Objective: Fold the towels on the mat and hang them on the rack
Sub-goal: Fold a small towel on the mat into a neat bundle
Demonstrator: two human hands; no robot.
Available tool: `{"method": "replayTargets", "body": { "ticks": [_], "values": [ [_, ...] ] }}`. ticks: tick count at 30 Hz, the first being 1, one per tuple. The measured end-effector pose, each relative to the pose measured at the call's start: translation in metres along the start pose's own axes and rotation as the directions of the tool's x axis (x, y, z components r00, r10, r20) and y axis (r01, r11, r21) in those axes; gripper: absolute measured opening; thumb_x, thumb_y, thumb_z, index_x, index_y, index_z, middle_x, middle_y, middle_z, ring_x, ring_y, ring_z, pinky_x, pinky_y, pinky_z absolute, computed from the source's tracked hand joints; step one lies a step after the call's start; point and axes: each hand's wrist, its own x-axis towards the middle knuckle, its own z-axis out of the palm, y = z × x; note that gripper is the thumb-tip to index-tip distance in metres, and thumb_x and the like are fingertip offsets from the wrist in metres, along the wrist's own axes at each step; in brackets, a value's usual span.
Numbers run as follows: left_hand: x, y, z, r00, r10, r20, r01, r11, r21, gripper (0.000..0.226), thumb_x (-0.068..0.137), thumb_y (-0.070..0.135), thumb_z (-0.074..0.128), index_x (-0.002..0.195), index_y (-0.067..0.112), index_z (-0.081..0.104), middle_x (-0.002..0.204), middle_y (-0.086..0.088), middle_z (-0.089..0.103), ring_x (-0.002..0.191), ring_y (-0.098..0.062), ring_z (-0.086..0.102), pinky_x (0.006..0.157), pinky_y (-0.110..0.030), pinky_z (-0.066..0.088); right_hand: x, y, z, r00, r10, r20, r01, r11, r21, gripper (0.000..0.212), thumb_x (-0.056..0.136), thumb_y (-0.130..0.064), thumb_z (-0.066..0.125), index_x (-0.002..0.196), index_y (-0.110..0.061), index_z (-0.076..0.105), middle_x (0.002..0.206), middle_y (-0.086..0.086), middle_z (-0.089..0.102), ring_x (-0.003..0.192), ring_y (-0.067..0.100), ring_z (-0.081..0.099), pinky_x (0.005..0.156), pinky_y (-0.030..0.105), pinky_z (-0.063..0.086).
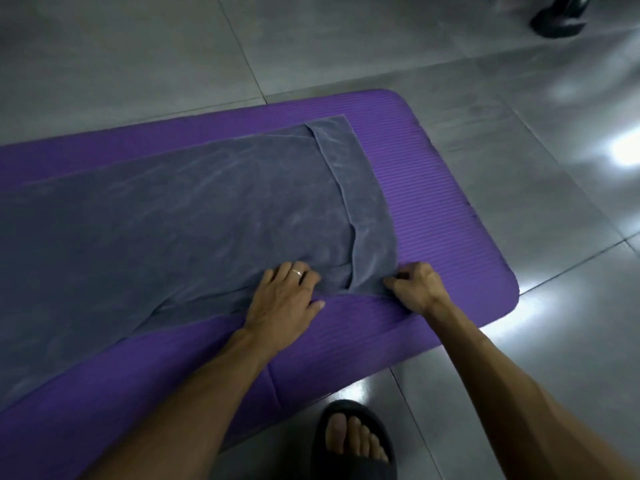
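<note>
A large grey towel [166, 216] lies spread lengthwise on a purple ribbed mat [446, 220]. Its upper layer stops short, leaving a narrow strip of the lower layer showing at the right end. My left hand [284, 299], with a ring on one finger, rests on the towel's near edge, its fingers slightly bent and its thumb at the hem. My right hand [415, 285] pinches the towel's near right corner with curled fingers. No rack is in view.
Grey glossy floor tiles [519, 393] surround the mat, with bright light reflections at the right. My foot in a black sandal [353, 441] stands by the mat's near edge. A dark shoe [561, 19] is at the top right.
</note>
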Motion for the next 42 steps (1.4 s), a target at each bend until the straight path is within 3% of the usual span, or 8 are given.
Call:
{"method": "replayTargets", "body": {
  "ticks": [6, 10, 13, 19, 27, 32, 36, 42],
  "values": [
    [0.010, 0.013, -0.013, 0.999, -0.032, -0.038, 0.031, 0.998, -0.046, 0.025, 0.063, 0.002, 0.074, 0.081, 0.013, 0.061, 0.085, -0.004, 0.057, 0.071, -0.024, 0.058, 0.062, -0.036, 0.045, -0.003, 0.014, -0.041, 0.985, -0.021, -0.169, 0.095, 0.893, 0.440, 0.024, 0.091, -0.008, 0.062, 0.070, -0.013, 0.051, 0.069, 0.015, 0.058, 0.054, 0.019, 0.055, 0.057, 0.035, 0.049],
    [-0.023, 0.006, -0.008, 0.998, -0.049, -0.048, 0.050, 0.999, 0.006, 0.037, 0.049, 0.000, 0.080, 0.079, 0.014, 0.062, 0.078, -0.002, 0.057, 0.067, -0.023, 0.058, 0.057, -0.034, 0.048, 0.002, 0.035, -0.043, 0.976, -0.028, -0.217, 0.016, 0.998, -0.057, 0.019, 0.086, -0.018, 0.066, 0.102, -0.009, 0.062, 0.102, 0.019, 0.067, 0.094, 0.035, 0.061, 0.084, 0.043, 0.048],
    [-0.053, -0.010, -0.006, 0.991, -0.115, -0.070, 0.121, 0.989, 0.082, 0.043, 0.050, 0.002, 0.079, 0.088, 0.014, 0.065, 0.088, -0.005, 0.060, 0.076, -0.026, 0.058, 0.062, -0.038, 0.048, -0.019, 0.012, -0.008, 0.861, -0.430, -0.271, 0.295, 0.858, -0.421, 0.031, 0.080, -0.025, 0.061, 0.106, -0.007, 0.059, 0.103, 0.018, 0.058, 0.096, 0.041, 0.053, 0.077, 0.047, 0.044],
    [-0.098, -0.039, -0.014, 0.983, -0.155, -0.101, 0.162, 0.984, 0.067, 0.034, 0.050, 0.007, 0.079, 0.080, 0.014, 0.065, 0.081, -0.006, 0.060, 0.069, -0.027, 0.061, 0.051, -0.032, 0.047, -0.069, -0.054, 0.095, 0.487, -0.824, 0.289, 0.839, 0.351, -0.415, 0.049, 0.067, -0.056, 0.057, 0.099, -0.019, 0.061, 0.096, 0.002, 0.057, 0.091, 0.025, 0.053, 0.073, 0.037, 0.041],
    [-0.155, -0.101, -0.035, 0.994, 0.090, 0.064, -0.104, 0.955, 0.277, 0.040, 0.076, 0.032, 0.058, 0.112, 0.013, 0.059, 0.101, -0.008, 0.062, 0.090, -0.028, 0.058, 0.073, -0.039, 0.045, -0.086, -0.066, 0.118, 0.488, -0.799, 0.352, 0.827, 0.295, -0.478, 0.054, 0.069, -0.053, 0.055, 0.105, -0.014, 0.063, 0.102, 0.009, 0.056, 0.096, 0.032, 0.053, 0.076, 0.040, 0.043],
    [-0.203, -0.189, -0.075, 0.914, 0.302, 0.270, -0.382, 0.865, 0.326, 0.053, 0.063, 0.043, 0.079, 0.103, 0.014, 0.060, 0.096, -0.006, 0.061, 0.081, -0.025, 0.061, 0.063, -0.034, 0.052, -0.128, -0.109, 0.160, 0.351, -0.836, 0.423, 0.887, 0.151, -0.437, 0.053, 0.072, -0.054, 0.056, 0.110, -0.017, 0.061, 0.103, 0.005, 0.057, 0.094, 0.027, 0.052, 0.075, 0.038, 0.043],
    [-0.297, -0.224, -0.070, 0.992, 0.028, 0.124, -0.072, 0.930, 0.362, 0.040, 0.076, 0.048, 0.058, 0.102, 0.017, 0.060, 0.098, -0.005, 0.059, 0.086, -0.024, 0.058, 0.068, -0.035, 0.050, -0.163, -0.142, 0.205, 0.221, -0.823, 0.523, 0.916, -0.009, -0.401, 0.049, 0.077, -0.054, 0.053, 0.110, -0.019, 0.060, 0.108, 0.004, 0.056, 0.095, 0.025, 0.054, 0.075, 0.037, 0.045],
    [-0.339, -0.222, -0.025, 0.878, -0.441, -0.189, 0.457, 0.888, 0.051, 0.024, 0.085, 0.027, 0.040, 0.093, 0.023, 0.062, 0.094, 0.000, 0.058, 0.088, -0.026, 0.053, 0.069, -0.038, 0.043, -0.190, -0.168, 0.247, 0.293, -0.798, 0.526, 0.853, -0.030, -0.521, 0.029, 0.080, -0.043, 0.058, 0.094, -0.018, 0.062, 0.092, 0.006, 0.056, 0.084, 0.027, 0.058, 0.067, 0.037, 0.048]
  ]
}}
